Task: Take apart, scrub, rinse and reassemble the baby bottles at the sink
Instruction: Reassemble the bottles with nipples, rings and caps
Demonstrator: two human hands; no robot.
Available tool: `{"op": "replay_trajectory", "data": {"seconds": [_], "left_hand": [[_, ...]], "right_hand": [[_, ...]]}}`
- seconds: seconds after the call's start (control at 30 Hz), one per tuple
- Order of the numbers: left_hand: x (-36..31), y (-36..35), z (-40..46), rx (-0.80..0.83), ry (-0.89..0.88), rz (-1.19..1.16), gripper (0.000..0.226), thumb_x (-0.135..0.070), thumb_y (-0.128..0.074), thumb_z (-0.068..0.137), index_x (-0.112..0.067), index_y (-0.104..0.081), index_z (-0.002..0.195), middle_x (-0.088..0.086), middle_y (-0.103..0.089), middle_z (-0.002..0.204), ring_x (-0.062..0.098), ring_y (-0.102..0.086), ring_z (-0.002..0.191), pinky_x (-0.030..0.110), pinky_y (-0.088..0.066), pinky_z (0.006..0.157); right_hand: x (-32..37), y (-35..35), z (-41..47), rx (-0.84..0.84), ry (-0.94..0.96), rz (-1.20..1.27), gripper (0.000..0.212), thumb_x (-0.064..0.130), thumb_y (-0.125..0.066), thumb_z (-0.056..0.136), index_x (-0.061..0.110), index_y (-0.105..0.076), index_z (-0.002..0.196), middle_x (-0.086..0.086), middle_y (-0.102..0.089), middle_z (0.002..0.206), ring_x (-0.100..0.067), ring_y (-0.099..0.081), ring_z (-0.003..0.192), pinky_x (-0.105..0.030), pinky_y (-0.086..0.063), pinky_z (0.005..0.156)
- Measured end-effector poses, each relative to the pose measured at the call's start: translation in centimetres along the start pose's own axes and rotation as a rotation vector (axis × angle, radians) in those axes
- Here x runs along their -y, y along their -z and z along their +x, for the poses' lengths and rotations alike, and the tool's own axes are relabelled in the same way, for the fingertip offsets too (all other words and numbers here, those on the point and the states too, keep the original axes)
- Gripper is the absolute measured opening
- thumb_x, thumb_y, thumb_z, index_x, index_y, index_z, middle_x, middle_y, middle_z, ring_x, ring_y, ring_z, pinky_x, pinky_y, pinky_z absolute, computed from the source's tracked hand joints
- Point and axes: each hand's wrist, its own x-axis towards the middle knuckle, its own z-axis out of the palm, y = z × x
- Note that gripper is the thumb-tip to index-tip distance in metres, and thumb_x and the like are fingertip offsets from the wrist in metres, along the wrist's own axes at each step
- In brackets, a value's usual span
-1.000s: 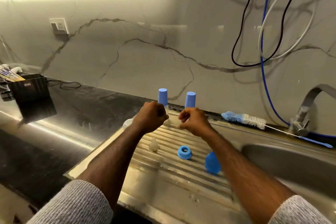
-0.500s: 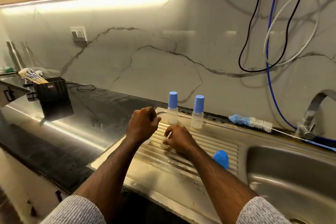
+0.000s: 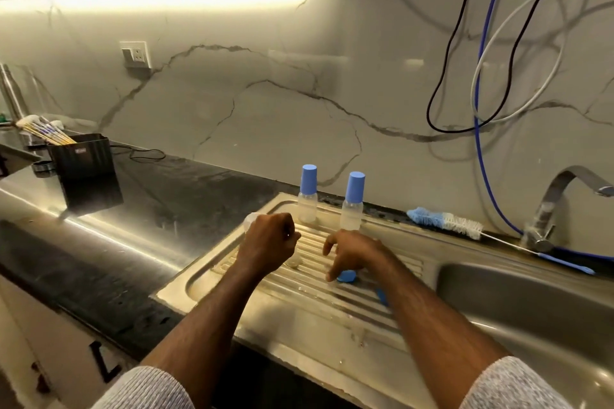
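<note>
Blue collar ring (image 3: 346,276) on the drainboard (image 3: 382,312), toward its sink-side edge, now lies under the right hand (image 3: 354,251), whose spread fingers have just left the clear teat (image 3: 293,263). The left hand (image 3: 269,242) stays fisted around a clear bottle (image 3: 250,220). Reassembly seems underway; two capped bottles (image 3: 307,193) stand at the back edge.

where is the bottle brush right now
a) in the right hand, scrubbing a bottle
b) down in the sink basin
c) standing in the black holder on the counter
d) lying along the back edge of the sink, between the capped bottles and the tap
d: the bottle brush lies flat on the back rim of the sink, to the right of the two capped bottles and left of the tap, with neither hand on it.
</note>
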Motion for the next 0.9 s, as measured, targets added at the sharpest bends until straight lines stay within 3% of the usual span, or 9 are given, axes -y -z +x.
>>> {"op": "replay_trajectory", "data": {"seconds": [0.07, 0.17, 0.27, 0.4, 0.53, 0.63, 0.77, 0.9], "left_hand": [[-0.1, -0.9, -0.3, 0.031, 0.034, -0.106, 0.011, -0.021, -0.08, 0.086, -0.017, -0.071, 0.081, -0.008, -0.063, 0.071, 0.007, -0.059, 0.065, 0.021, -0.046, 0.063], [0.3, -2.1, -0.9, 0.101, 0.064, -0.212, 0.015, -0.018, -0.082, 0.083, -0.02, -0.068, 0.083, -0.007, -0.066, 0.073, 0.005, -0.06, 0.064, 0.022, -0.049, 0.064], [0.9, -2.5, -1.6, 0.244, 0.083, -0.217, 0.033, -0.017, -0.086, 0.079, -0.024, -0.069, 0.106, -0.009, -0.069, 0.087, 0.004, -0.06, 0.063, 0.029, -0.056, 0.07], [1.5, -2.4, -2.7, 0.375, 0.077, -0.278, 0.074, -0.016, -0.09, 0.074, -0.026, -0.056, 0.138, -0.009, -0.065, 0.114, 0.006, -0.068, 0.07, 0.025, -0.06, 0.075], [2.2, -2.1, -3.7, 0.293, 0.122, -0.322, 0.063, -0.031, -0.092, 0.071, -0.025, -0.064, 0.127, -0.01, -0.067, 0.112, 0.004, -0.071, 0.077, 0.022, -0.059, 0.072], [3.2, -1.7, -4.2, 0.277, 0.165, -0.342, 0.045, -0.033, -0.089, 0.074, -0.025, -0.069, 0.113, -0.009, -0.071, 0.102, 0.005, -0.071, 0.078, 0.024, -0.059, 0.072], [4.0, -1.2, -5.0, 0.211, 0.224, -0.405, 0.038, -0.012, -0.086, 0.074, -0.026, -0.069, 0.105, -0.007, -0.071, 0.099, 0.002, -0.069, 0.078, 0.017, -0.052, 0.067], [4.0, -1.1, -5.2, 0.145, 0.229, -0.481, 0.034, 0.0, -0.081, 0.072, -0.019, -0.068, 0.098, -0.004, -0.071, 0.095, -0.002, -0.068, 0.087, 0.015, -0.053, 0.071]], "right_hand": [[-1.0, 0.2, -0.5, 0.104, -0.007, -0.006, 0.059, 0.024, -0.092, 0.066, 0.036, -0.065, 0.117, 0.004, -0.06, 0.121, -0.02, -0.059, 0.108, -0.043, -0.054, 0.095], [-2.1, -0.3, -0.9, 0.032, 0.02, 0.012, 0.055, 0.016, -0.089, 0.069, 0.036, -0.067, 0.115, 0.003, -0.059, 0.125, -0.019, -0.058, 0.109, -0.042, -0.054, 0.094], [-1.7, -0.3, -1.2, -0.057, 0.139, 0.248, 0.058, 0.016, -0.085, 0.077, 0.031, -0.062, 0.128, 0.002, -0.06, 0.126, -0.013, -0.057, 0.108, -0.031, -0.051, 0.091], [0.4, -0.2, -1.2, -0.058, 0.235, 0.46, 0.074, 0.015, -0.088, 0.074, 0.024, -0.05, 0.137, -0.002, -0.065, 0.121, -0.014, -0.063, 0.108, -0.032, -0.055, 0.092], [2.0, -0.5, -0.7, 0.037, 0.24, 0.557, 0.072, 0.02, -0.087, 0.077, 0.023, -0.047, 0.136, -0.006, -0.069, 0.114, -0.017, -0.068, 0.099, -0.03, -0.06, 0.082], [2.5, -0.7, -0.4, 0.098, 0.233, 0.695, 0.052, 0.031, -0.078, 0.087, 0.02, -0.053, 0.131, -0.009, -0.071, 0.113, -0.021, -0.071, 0.1, -0.032, -0.06, 0.082], [3.0, -1.8, 0.9, -0.268, 0.151, 0.548, 0.024, 0.029, -0.066, 0.096, 0.021, -0.067, 0.118, -0.004, -0.068, 0.115, -0.016, -0.067, 0.097, -0.033, -0.056, 0.088], [4.3, -3.9, 1.6, -0.228, 0.155, 0.42, 0.03, 0.023, -0.074, 0.089, 0.026, -0.068, 0.118, 0.001, -0.064, 0.12, -0.011, -0.061, 0.101, -0.028, -0.052, 0.086]]}}
